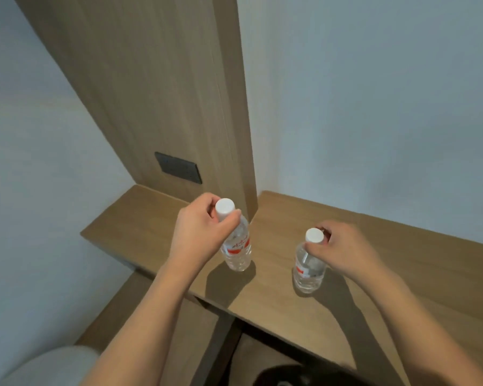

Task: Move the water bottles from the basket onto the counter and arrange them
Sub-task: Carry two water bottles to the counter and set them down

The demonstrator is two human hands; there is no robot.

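Note:
Two clear water bottles with white caps and red labels stand on the wooden counter [402, 274]. My left hand [201, 229] grips the neck of the left bottle [238, 246], which leans slightly with its base on the counter near the wooden pillar. My right hand [338, 246] pinches the neck of the right bottle [308, 270] just under its cap; that bottle stands upright close to the counter's front edge. No basket shows in the view.
A tall wooden pillar [179, 107] with a dark socket plate [178, 168] rises behind the left bottle. Pale walls close in the back and left. A dark object [285, 376] lies below the counter's front edge, and a light rounded seat [50, 366] sits at bottom left.

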